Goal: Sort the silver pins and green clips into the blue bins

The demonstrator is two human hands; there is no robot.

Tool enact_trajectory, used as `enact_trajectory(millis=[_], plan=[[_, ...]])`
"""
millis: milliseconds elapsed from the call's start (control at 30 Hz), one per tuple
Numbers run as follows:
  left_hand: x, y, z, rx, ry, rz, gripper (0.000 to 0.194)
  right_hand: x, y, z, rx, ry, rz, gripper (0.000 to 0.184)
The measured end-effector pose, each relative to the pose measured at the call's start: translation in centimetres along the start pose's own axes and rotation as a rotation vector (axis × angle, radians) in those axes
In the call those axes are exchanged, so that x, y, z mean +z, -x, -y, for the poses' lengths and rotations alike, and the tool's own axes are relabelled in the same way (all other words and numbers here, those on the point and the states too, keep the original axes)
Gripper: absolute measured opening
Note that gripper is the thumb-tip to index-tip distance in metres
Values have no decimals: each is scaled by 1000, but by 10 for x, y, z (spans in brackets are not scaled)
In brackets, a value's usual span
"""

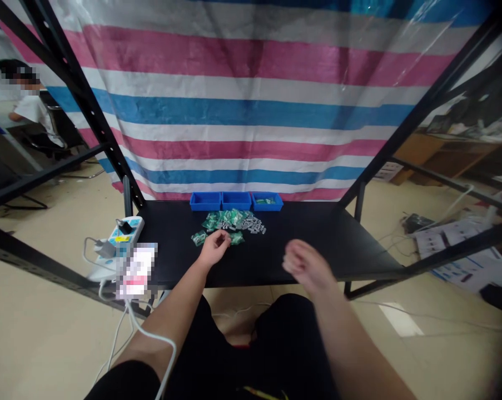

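L hand curled nearly shut by green packets, twd worktop's back edge; R hand blurred, loosely fisted nr front edge. Can't tell if either grips anything. Grey pcs lie w/ packets, just fwd of blue bins.

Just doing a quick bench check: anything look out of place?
Grey parts lie in a loose heap on the table, against green packets, outside the blue bins. It looks untidy, perhaps deliberately; no damage shows.
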State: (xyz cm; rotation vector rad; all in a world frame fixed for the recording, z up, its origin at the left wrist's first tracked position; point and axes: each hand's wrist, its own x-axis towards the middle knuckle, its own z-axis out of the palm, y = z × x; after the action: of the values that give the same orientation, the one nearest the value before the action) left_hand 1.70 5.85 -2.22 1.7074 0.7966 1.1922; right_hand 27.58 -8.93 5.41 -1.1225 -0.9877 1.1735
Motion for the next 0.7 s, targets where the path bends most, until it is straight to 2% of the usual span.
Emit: enact_trajectory(millis=[67,200,300,433,600,700], plan=[[1,1,-2,28,-82,2,20,20,-14,-18,44,52,5,35],[0,3,-5,92,-196,52,18,58,-46,-55,85,164,56,59],[-2,2,-9,144,-230,107,15,66,-64,-67,83,153,102,44],[-2,-1,-14,212,-288,110,17,46,-83,-61,11,174,26,29],[2,-5,-11,202,-453,58,11,3,-128,-36,-180,100,-289,27],[4,-5,-10,161,-508,58,11,-13,-164,-18,-264,54,-397,26]])
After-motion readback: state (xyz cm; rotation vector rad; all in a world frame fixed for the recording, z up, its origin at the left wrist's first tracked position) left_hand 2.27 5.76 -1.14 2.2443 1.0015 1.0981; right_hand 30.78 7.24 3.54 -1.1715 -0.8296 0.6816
